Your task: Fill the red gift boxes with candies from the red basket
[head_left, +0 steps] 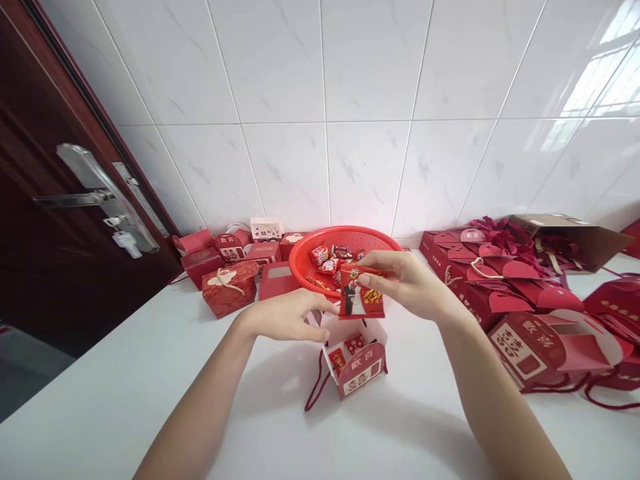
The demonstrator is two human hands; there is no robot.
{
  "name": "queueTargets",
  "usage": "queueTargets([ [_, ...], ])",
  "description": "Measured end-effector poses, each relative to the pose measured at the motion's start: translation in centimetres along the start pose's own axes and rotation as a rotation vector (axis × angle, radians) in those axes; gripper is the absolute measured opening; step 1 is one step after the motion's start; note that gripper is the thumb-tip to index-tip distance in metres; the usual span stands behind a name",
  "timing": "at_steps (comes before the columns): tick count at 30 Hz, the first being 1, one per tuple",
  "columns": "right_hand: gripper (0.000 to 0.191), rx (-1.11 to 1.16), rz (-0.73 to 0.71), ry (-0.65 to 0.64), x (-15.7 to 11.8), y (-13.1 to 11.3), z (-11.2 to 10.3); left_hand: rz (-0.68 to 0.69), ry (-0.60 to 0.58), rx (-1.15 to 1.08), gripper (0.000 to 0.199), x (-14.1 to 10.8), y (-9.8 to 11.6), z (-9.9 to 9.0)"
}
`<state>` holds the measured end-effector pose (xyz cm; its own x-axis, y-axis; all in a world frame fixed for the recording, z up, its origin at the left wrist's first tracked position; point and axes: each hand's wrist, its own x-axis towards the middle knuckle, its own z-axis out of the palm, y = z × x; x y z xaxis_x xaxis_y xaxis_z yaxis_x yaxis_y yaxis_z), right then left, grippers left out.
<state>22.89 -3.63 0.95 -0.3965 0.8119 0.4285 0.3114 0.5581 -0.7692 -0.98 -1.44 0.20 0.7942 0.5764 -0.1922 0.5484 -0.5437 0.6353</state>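
Head view: two bare hands at work over a white worktop [270, 433], whose back edge meets a tiled wall [285, 173]. Right hand [403, 280]: thumb and fingers pinch the upper right part of a red packet [354, 305], printed with two figures and yellow characters. The packet hangs nearly upright above the back of an open box [363, 379]. Left hand [287, 317]: palm down, thumb and forefinger parted at the box's left rim; the forefinger tip lies close to the packet's lower left corner. Whether these fingers grip the box wall cannot be told.

The box stands near the middle of the worktop, with a smaller packet [337, 361] and a white-dotted red piece [355, 343] inside; a dark red cord [317, 389] loops from its left side onto the surface. Behind it, near the back edge, sits a red basket [345, 231] holding wrapped sweets [329, 266].

Toward the back left corner: a group of small boxes [263, 252], with a patterned box [230, 290] in front. Right part of the worktop: closed boxes in rows [505, 283], crimson ribbons [495, 235] and, by the back edge, a carton [593, 240] on its side. Beyond the left edge: a dark door [40, 280] with keys [125, 243] hanging at its lock.
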Motion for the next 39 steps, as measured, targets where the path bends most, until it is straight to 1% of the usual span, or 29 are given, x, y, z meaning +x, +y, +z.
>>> queueTargets([
  [2,0.015,-0.019,-0.038,-0.045,0.1,0.3,0.6,-0.036,0.009,-0.029,0.020,0.3,-0.5,-0.1],
  [4,0.016,-0.064,-0.053,-0.121,0.2,0.5,1.1,-0.040,0.022,-0.067,0.026,0.5,-1.0,-0.1],
  [8,0.020,-0.291,0.010,-0.305,0.2,0.9,1.4,0.047,0.008,-0.096,0.046,0.6,-1.4,-0.1],
  [10,0.024,-0.387,0.054,-0.378,0.1,1.0,1.5,0.048,0.010,-0.074,0.056,0.7,-1.5,-0.1],
  [12,0.031,-0.452,0.101,-0.401,0.1,1.0,1.5,0.037,0.002,-0.055,0.063,0.7,-1.6,-0.1],
  [14,0.035,-0.490,0.141,-0.382,0.2,1.1,1.5,0.022,0.003,-0.027,0.068,0.8,-1.7,-0.1],
  [17,0.034,-0.497,0.151,-0.383,0.2,1.1,1.0,0.008,0.026,0.002,0.073,0.8,-1.8,0.0],
  [21,0.034,-0.456,0.113,-0.464,-0.1,0.9,-0.2,0.014,0.021,-0.010,0.065,0.8,-1.6,0.0],
  [24,0.034,-0.486,0.114,-0.438,-0.8,0.8,-0.6,0.032,0.009,-0.030,0.060,0.7,-1.6,-0.2],
  [27,0.035,-0.575,0.177,-0.373,-2.0,0.8,-0.3,0.048,0.010,-0.020,0.064,0.6,-1.8,-0.2],
  [29,0.038,-0.592,0.205,-0.317,-3.1,0.8,0.2,0.060,0.021,0.006,0.066,0.7,-1.8,-0.1],
  [32,0.043,-0.496,0.194,-0.226,-4.7,0.7,0.9,0.061,0.059,0.054,0.063,1.1,-1.4,0.4],
  [33,0.044,-0.450,0.184,-0.213,-5.1,0.6,1.1,0.054,0.076,0.071,0.062,1.3,-1.3,0.7],
  [36,0.038,-0.330,0.150,-0.231,-6.1,0.8,1.8,0.020,0.141,0.137,0.060,1.9,-0.7,1.6],
  [39,0.032,-0.252,0.117,-0.232,-6.7,1.8,2.5,-0.016,0.181,0.204,0.063,2.4,-0.3,2.5],
])
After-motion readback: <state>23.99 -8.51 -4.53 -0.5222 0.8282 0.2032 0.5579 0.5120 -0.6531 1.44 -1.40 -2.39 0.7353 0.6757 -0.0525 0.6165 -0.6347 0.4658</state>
